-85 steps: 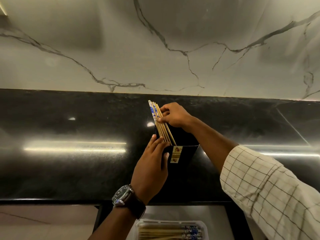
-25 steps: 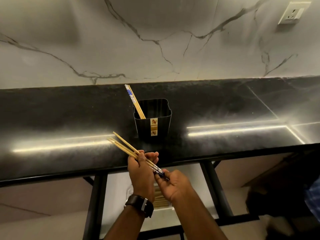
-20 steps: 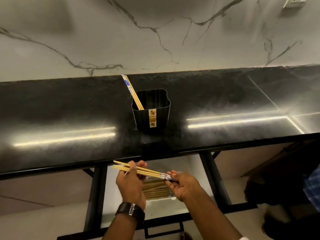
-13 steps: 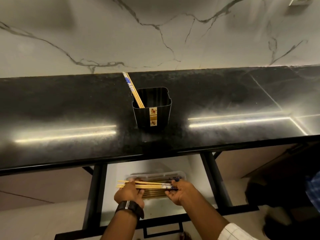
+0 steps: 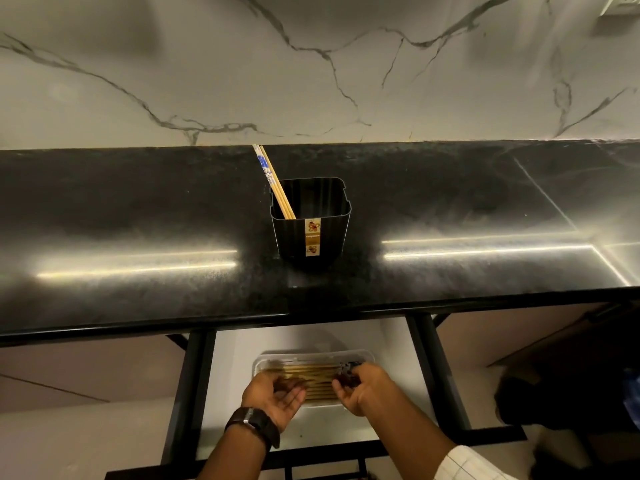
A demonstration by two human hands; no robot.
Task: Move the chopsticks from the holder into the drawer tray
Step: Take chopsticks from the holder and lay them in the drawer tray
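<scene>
A black square holder (image 5: 311, 233) stands on the black counter with two chopsticks (image 5: 273, 183) leaning at its left corner, blue-patterned ends up. Below the counter edge, a clear plastic tray (image 5: 313, 357) lies in the open drawer with several wooden chopsticks (image 5: 311, 374) lying side by side in it. My left hand (image 5: 277, 396) is over the tray's left end, palm turned up and fingers apart. My right hand (image 5: 362, 388) is at the tray's right end, its fingertips curled around the blue ends of the chopsticks. The hands are blurred.
The drawer (image 5: 381, 341) has a pale floor and black frame rails (image 5: 187, 375) on both sides. The glossy counter (image 5: 138, 220) runs the full width, backed by a marble wall (image 5: 311, 64). A wall socket (image 5: 620, 5) shows at the top right.
Both hands carried a bundle of chopsticks from the counter down into the drawer tray. The bundle now lies in the tray and my left hand has let go and opened.
</scene>
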